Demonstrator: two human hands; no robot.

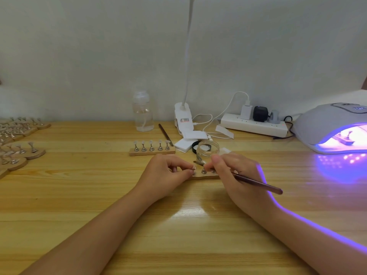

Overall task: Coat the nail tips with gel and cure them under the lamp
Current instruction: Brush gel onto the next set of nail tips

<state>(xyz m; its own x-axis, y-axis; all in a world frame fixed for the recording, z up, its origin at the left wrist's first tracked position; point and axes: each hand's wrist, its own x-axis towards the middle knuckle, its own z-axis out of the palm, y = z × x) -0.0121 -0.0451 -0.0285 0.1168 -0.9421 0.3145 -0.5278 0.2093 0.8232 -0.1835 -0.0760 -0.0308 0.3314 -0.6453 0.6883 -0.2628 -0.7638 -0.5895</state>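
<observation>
At frame centre I see my left hand point(168, 171) pinching the wooden nail-tip stand point(205, 176); my right hand point(234, 171) grips a brush point(258, 183), apparently touching a tip.

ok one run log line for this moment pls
step: coating tips | left hand: steadying wooden holder | right hand: holding brush at tips | curing lamp: lit | gel jar: open

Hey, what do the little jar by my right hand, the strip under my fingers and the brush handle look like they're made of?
The jar looks like clear glass or hard plastic: you can see through its wall; which one I cannot tell. The strip looks like bare, matte wood, pale tan like the table. The brush handle in your right hand is dark reddish-brown and glossy, probably lacquered wood or plastic.
</observation>
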